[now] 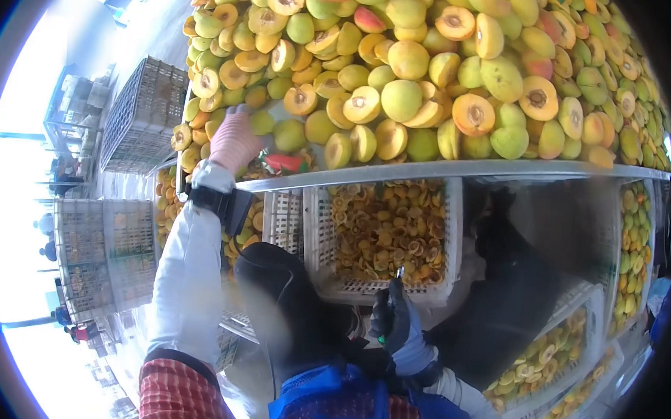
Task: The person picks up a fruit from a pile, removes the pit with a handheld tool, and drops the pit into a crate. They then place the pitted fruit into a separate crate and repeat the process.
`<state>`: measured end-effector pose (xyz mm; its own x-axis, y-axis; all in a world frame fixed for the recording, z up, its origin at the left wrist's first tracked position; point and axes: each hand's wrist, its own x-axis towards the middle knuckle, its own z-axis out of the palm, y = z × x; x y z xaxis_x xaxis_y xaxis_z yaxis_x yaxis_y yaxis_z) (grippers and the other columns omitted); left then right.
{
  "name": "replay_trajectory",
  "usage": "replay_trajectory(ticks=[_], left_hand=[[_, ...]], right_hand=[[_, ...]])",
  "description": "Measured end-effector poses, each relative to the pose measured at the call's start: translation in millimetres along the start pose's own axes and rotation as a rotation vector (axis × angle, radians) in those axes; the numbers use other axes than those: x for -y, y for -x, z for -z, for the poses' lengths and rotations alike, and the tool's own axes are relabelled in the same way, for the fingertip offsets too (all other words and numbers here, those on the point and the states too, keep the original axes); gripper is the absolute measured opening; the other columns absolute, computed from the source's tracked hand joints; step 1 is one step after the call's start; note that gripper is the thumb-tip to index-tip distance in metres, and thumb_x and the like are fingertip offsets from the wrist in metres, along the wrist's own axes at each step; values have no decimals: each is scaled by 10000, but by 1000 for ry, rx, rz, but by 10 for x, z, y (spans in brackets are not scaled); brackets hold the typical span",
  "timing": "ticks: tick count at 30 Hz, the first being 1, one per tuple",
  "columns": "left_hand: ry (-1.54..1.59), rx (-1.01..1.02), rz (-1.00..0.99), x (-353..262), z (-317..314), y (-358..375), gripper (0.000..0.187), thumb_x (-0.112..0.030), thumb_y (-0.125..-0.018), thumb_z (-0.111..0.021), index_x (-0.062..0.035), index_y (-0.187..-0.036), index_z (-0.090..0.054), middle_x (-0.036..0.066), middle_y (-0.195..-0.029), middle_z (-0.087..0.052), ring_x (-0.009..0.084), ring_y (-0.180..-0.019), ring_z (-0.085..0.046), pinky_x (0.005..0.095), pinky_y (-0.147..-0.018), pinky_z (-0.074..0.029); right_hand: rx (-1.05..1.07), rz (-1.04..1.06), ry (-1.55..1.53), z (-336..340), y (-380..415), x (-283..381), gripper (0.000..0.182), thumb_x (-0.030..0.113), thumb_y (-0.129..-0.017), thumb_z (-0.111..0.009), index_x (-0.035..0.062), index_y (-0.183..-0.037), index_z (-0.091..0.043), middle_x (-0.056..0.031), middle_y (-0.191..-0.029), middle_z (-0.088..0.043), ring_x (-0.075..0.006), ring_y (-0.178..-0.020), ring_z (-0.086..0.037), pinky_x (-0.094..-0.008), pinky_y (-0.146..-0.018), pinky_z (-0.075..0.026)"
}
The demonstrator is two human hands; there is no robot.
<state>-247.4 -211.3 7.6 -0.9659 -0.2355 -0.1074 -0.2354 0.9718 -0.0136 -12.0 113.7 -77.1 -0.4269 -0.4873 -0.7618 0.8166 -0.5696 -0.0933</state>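
Note:
At the left end of the metal-edged table, my left hand in a pinkish glove reaches among the fruit, beside a green fruit; its fingertips are partly hidden and whether it grips anything is unclear. A red object lies just right of that wrist. My right hand, in a dark glove, is closed around a small tool with a metal tip and a bit of green at its lower end. It is low, in front of my body, near the rim of a white crate of cut fruit pieces.
Halved and whole yellow-green fruit covers the table. Stacked crates and more crates stand at the left. Another crate of fruit is at lower right, and a tall one at the right edge. My legs flank the middle crate.

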Motion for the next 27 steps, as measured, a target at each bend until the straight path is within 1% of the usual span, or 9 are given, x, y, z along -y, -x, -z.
replay_trajectory(ticks=[3, 6, 9, 10, 12, 13, 19, 22, 27], left_hand=[[351, -233, -142, -176, 150, 455, 597, -156, -722, -710, -2, -1248, -474, 180, -1223, -528, 281, -1040, -565, 350, -885, -473], [1307, 45, 7, -725, 236, 1305, 568, -193, -743, -522, -23, -1281, -452, 41, -1051, -576, 98, -819, -554, 203, -651, -447], [1566, 345, 225, -1058, 90, 1950, 839, -645, -656, -660, -66, -1243, -505, 44, -940, -631, 60, -604, -533, 182, -409, -350], [1715, 468, 209, -1025, -51, 2090, 723, -480, -716, -687, -50, -1262, -490, 76, -1126, -575, 157, -951, -579, 245, -736, -506], [1874, 611, 275, -1115, -183, 2332, 701, -494, -748, -680, -49, -1255, -492, 85, -1106, -584, 173, -962, -580, 271, -795, -494], [1920, 554, 308, -1186, -212, 2414, 688, -501, -766, -668, -46, -1252, -494, 83, -1097, -586, 169, -959, -578, 272, -805, -488], [1764, 138, 200, -1408, -358, 2680, 592, -514, -885, -551, -25, -1217, -511, 69, -1040, -584, 130, -914, -548, 269, -822, -452], [1656, 57, 228, -1496, -289, 2728, 537, -478, -901, -543, -19, -1180, -530, 69, -1009, -592, 127, -911, -544, 269, -824, -446], [1622, 41, 307, -1510, -291, 2780, 438, -416, -910, -544, -3, -1043, -599, 44, -853, -620, 104, -781, -557, 249, -732, -458]], right_hand=[[-55, 90, 79, -112, 78, 47, 399, 499, -904, -531, 107, -833, -511, 19, -553, -416, -93, -418, -373, -236, -393, -299], [155, 228, 69, -132, 167, 27, 391, 431, -929, -511, 45, -988, -541, -24, -642, -505, -115, -433, -425, -263, -395, -364], [391, 324, 186, -50, 173, -1, 428, 302, -945, -517, -17, -1224, -458, -90, -877, -581, -123, -596, -534, -255, -528, -465], [355, 362, 233, -106, 217, -4, 414, 245, -937, -520, -11, -1254, -443, -80, -902, -586, -106, -612, -535, -244, -533, -463], [295, 433, 337, -270, 317, -44, 427, 130, -923, -527, 1, -1313, -413, -61, -953, -597, -72, -642, -537, -222, -544, -459], [276, 556, 473, -206, 265, -119, 424, 146, -921, -533, -9, -1300, -423, -52, -942, -608, -63, -706, -555, -208, -591, -467], [227, 372, 400, -210, 398, -134, 408, 161, -897, -568, -33, -1240, -461, -76, -925, -634, -144, -777, -586, -282, -673, -487], [194, 703, 876, -182, 376, -155, 396, 169, -881, -585, -33, -1205, -479, -122, -912, -633, -221, -760, -605, -339, -680, -483], [221, 600, 866, -90, 418, -200, 375, 171, -862, -603, -30, -1163, -504, -133, -898, -629, -246, -780, -606, -357, -690, -475]])
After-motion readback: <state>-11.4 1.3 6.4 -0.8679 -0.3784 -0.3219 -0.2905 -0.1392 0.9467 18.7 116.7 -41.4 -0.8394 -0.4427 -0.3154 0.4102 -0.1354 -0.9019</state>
